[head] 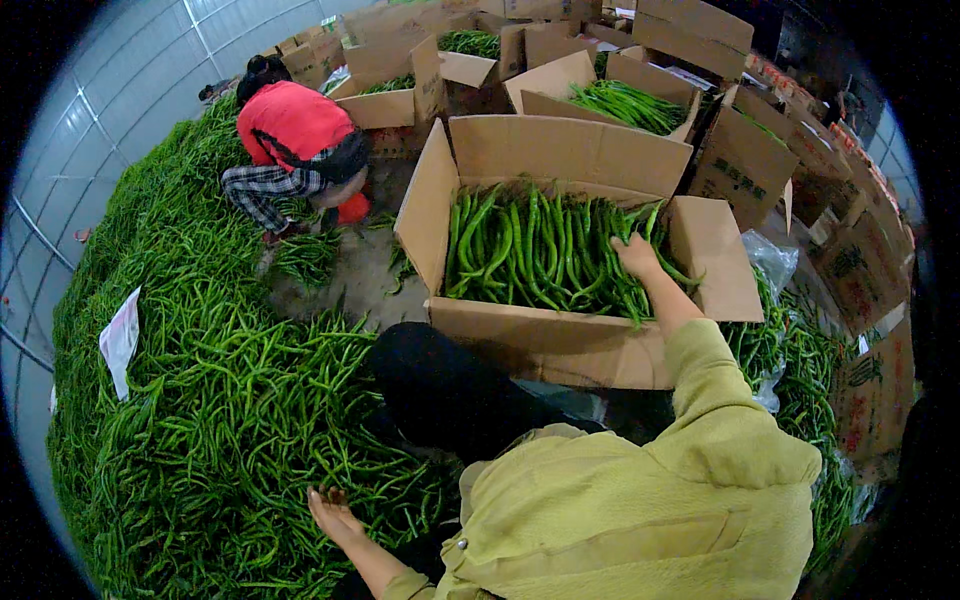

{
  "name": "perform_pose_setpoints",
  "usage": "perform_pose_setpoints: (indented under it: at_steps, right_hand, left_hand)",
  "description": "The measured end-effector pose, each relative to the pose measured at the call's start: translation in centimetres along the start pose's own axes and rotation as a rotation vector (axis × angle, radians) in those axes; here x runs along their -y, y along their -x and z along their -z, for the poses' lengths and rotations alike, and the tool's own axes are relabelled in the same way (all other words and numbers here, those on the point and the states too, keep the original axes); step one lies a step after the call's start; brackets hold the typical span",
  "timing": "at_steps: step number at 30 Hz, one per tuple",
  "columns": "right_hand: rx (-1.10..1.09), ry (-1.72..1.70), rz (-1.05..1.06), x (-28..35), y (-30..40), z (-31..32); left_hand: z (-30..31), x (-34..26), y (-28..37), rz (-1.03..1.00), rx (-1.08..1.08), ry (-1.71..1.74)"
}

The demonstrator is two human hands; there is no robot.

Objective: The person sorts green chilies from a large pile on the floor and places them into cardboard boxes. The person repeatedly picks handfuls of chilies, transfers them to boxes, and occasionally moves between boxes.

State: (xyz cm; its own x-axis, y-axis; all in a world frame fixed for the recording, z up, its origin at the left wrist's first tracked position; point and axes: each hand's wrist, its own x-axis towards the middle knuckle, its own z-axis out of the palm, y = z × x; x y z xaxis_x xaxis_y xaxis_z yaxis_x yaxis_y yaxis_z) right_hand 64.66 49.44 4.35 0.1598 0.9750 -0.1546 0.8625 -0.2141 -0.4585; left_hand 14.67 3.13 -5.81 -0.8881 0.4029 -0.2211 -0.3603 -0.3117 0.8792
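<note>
My right hand [637, 255] reaches into an open cardboard box [547, 341] and touches the long green chili peppers [540, 247] at its right end. Its fingertips are partly lost among the peppers, so a grip is hard to make out. Most of the peppers in this box lie side by side, pointing from the far wall to the near one. A few at the right lie askew near my wrist. My left hand [335, 516] is held low over the near edge of a large loose pepper heap [225, 420], fingers apart and nothing in them.
Beyond the heap, a person in a red top [296, 124] crouches over a small bunch of peppers [306, 256]. More open cartons [570, 82] stand behind my box. Clear plastic film [771, 259] and further peppers [802, 375] lie to the right. A white sheet [120, 345] rests on the heap.
</note>
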Motion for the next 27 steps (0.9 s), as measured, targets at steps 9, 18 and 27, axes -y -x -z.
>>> perform_pose_setpoints:
  at_steps: [9, 18, 27]
  right_hand:
    - [-0.226, 0.16, 0.189, -5.4, -2.5, 0.1]
    - [-0.175, 0.538, 0.321, -15.4, -6.5, -2.6]
    - [-0.074, 0.638, -0.023, -6.9, -2.7, 2.2]
  left_hand:
    - [-0.1, 0.0, -1.2, 0.08, -0.137, -0.091]
    - [0.2, 0.0, -0.1, 0.147, -0.148, -0.139]
    - [-0.4, 0.7, 0.1, 0.103, -0.05, -0.356]
